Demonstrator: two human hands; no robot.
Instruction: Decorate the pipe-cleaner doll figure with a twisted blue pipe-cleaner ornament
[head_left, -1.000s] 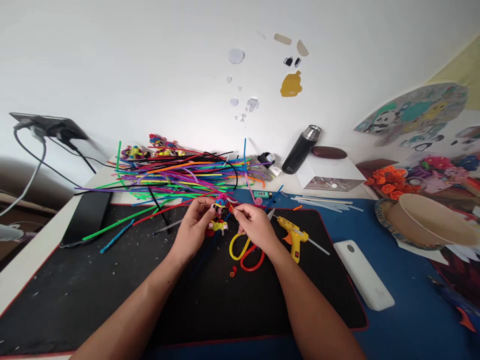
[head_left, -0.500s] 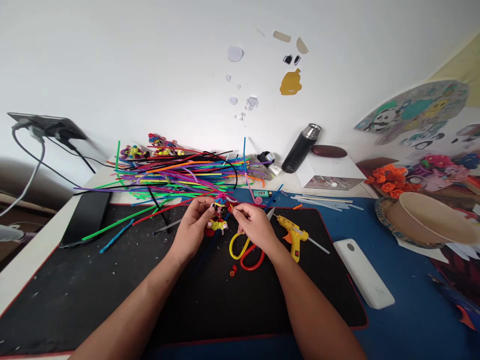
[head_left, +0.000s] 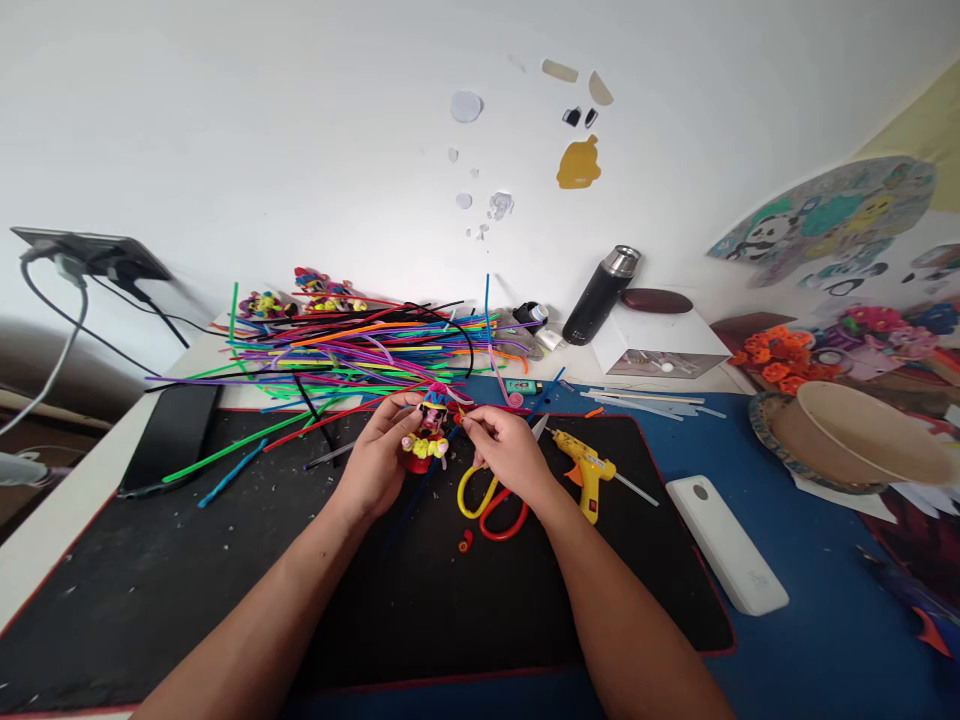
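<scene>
My left hand (head_left: 381,452) is closed around the left side of a small pipe-cleaner figure (head_left: 427,446), which has a blue and pink top, a dark face area, a yellow fuzzy band and a red base. Beside the figure's right side, my right hand (head_left: 501,447) pinches a tiny red and yellow piece (head_left: 460,412), partly covered by the fingers. Under the right hand lie scissors (head_left: 491,517) with one yellow and one red handle loop. A small curled red piece (head_left: 466,541) rests on the black mat (head_left: 420,620) below them.
Several coloured pipe cleaners (head_left: 360,340) are heaped at the back. A yellow glue gun (head_left: 589,475) lies right of the scissors, near a white power bank (head_left: 727,545). A phone (head_left: 171,435) is at left; a black flask (head_left: 600,297) stands by the wall.
My left hand has turned the figure, so its front and yellow band show more fully. The right hand stays almost in place, still pinching the tiny piece.
</scene>
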